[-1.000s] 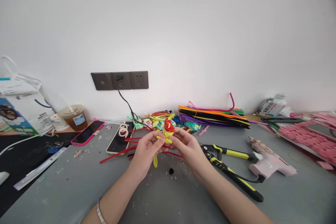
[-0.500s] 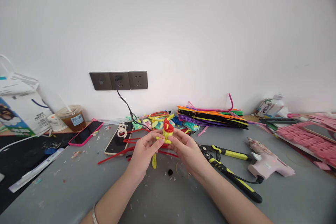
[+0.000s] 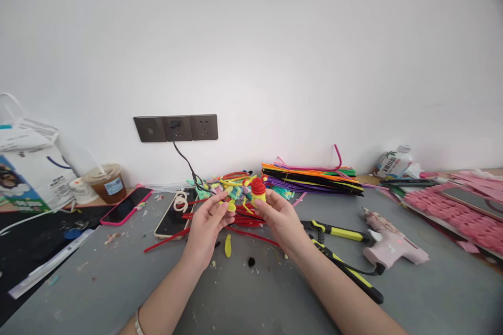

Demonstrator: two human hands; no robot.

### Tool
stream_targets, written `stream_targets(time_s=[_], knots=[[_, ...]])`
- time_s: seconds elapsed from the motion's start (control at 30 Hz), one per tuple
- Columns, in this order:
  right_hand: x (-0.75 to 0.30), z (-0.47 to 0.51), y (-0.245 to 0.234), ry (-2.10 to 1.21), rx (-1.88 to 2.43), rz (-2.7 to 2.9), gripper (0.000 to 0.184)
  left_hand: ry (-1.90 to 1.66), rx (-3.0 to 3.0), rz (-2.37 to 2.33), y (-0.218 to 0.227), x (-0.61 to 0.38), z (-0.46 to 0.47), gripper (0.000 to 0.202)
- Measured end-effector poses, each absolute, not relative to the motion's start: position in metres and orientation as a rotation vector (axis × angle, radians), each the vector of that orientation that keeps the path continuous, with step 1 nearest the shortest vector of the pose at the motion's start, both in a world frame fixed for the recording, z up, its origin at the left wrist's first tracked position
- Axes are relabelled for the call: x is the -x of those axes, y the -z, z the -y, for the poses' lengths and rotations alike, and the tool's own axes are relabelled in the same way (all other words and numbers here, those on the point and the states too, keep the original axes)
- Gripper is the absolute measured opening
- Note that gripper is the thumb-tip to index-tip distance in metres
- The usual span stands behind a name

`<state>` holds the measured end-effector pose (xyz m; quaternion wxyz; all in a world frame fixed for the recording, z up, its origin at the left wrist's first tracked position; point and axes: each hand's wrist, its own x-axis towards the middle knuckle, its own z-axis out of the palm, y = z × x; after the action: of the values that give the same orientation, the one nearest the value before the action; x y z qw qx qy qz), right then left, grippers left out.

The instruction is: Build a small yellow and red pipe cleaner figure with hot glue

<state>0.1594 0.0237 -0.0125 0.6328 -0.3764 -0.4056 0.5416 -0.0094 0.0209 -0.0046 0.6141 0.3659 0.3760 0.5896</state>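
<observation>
My right hand (image 3: 277,213) grips a small red and yellow pipe-cleaner figure (image 3: 258,191), its red top upward. Just left of it, my left hand (image 3: 210,217) pinches a small yellow pipe-cleaner piece (image 3: 231,206) between thumb and fingers. The two pieces are apart. On the mat below lies a yellow pipe-cleaner loop (image 3: 228,246), with a small black pompom-like bit (image 3: 251,261) to its right. Red pipe cleaners (image 3: 168,239) spread out behind and beneath both hands.
Yellow-and-black pliers (image 3: 346,267) and a pink glue gun (image 3: 393,241) lie to the right. Bundled pipe cleaners (image 3: 314,179) rest along the wall. Two phones (image 3: 126,206) and a lidded drink cup (image 3: 107,183) stand at left. A black cord (image 3: 184,157) runs from the socket.
My hands have moved apart. The figure is now in my right hand alone, its red top turned, and the yellow piece has come away leftward in my left hand. The view shifted slightly.
</observation>
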Motion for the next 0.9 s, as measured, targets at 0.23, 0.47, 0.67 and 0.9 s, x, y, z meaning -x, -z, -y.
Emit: stream_targets(time_s=[0.23,0.47,0.67,0.9], knots=[[-0.159,-0.029,0.017,-1.182,0.831,0.999,0.038,-1.373,-0.898,-0.827,0.004,0.009,-0.02,0.038],[-0.151,-0.034,0.023,-1.192,0.784,1.049,0.046,-1.374,-0.893,-0.853,0.006,0.008,-0.022,0.038],[-0.152,-0.035,0.025,-1.208,0.745,1.066,0.045,-1.272,-0.91,-0.857,0.007,0.004,-0.02,0.044],[-0.154,-0.034,0.018,-1.218,0.786,1.048,0.05,-1.163,-0.91,-0.843,0.011,0.007,-0.021,0.044]])
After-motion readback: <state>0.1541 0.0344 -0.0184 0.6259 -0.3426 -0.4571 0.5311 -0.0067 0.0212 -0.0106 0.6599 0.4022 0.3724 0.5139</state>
